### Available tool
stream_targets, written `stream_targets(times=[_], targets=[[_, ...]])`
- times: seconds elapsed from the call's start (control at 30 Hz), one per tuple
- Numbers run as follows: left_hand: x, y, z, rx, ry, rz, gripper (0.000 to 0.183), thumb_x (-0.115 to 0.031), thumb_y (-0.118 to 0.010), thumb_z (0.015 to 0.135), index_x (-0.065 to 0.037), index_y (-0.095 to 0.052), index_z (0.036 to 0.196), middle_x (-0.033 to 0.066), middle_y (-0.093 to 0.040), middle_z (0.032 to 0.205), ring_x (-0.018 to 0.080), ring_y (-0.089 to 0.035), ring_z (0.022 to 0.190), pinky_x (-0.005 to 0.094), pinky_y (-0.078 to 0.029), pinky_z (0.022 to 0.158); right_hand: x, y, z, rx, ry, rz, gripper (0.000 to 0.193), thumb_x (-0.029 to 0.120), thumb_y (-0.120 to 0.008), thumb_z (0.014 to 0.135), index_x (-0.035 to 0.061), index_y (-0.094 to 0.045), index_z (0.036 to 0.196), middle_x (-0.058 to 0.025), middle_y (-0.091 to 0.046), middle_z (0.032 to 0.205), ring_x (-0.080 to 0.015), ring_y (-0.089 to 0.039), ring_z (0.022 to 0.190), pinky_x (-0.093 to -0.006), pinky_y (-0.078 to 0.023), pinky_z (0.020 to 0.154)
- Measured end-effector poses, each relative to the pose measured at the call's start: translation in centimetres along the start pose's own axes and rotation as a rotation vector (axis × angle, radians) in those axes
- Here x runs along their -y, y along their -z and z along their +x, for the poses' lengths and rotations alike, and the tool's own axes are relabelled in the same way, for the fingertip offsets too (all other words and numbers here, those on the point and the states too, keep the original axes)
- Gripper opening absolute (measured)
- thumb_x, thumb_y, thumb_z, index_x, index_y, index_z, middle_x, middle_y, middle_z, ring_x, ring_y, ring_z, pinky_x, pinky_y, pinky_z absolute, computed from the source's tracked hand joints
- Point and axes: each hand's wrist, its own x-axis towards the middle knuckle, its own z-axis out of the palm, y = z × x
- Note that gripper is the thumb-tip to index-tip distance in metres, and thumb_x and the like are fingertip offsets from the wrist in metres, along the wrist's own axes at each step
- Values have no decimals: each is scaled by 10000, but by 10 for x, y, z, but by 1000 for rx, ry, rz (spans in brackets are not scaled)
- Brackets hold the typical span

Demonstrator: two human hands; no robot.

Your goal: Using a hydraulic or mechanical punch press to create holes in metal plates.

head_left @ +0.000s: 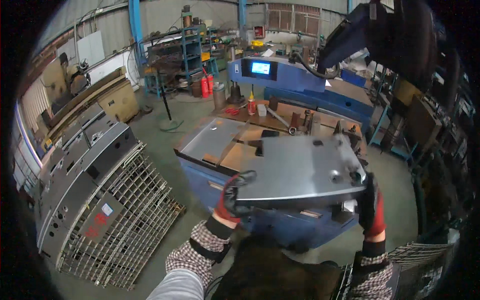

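Between my hands I hold a grey sheet-metal panel with a bent front edge and a few holes, up in front of the blue workbench. My left hand, in a black and red glove, is closed on the panel's near left corner. At the near right corner my right hand, gloved the same way, is closed on the edge. Motion smears the panel slightly. Another flat metal sheet lies on the left of the bench top. Part of the bench is hidden behind the panel.
On the left, a wire mesh crate holds large metal panels. A red bottle, red-handled tool and wrench lie along the bench's back. Beyond stands a blue machine with a lit screen. Red fire extinguishers stand farther back.
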Motion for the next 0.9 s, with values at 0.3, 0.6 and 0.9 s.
stream_targets(times=[0.3,0.6,0.9], targets=[[-25,160,41,-261,226,347,476,-185,-683,929,-11,-556,1353,150,-578,1410,266,-569,1307,428,-463,1121,-19,-22,-10,14,199,332,605,454,-368,1112,37,-415,1547,-160,-535,1491,-276,-538,1353,-424,-407,1140],[98,283,58,-606,364,-135,380,-190,-662,942,-34,-643,1288,102,-690,1224,212,-654,1110,379,-515,993,-113,127,-141,-304,-182,360,662,551,-375,1089,83,-431,1554,-130,-492,1541,-273,-486,1395,-441,-342,1177],[139,231,51,-692,542,-363,393,-224,-537,1025,-11,-626,1342,65,-724,1096,113,-632,805,291,-546,774,-113,154,-192,-451,-196,353,703,567,-359,1083,72,-391,1581,-161,-410,1612,-325,-361,1502,-483,-236,1236]])
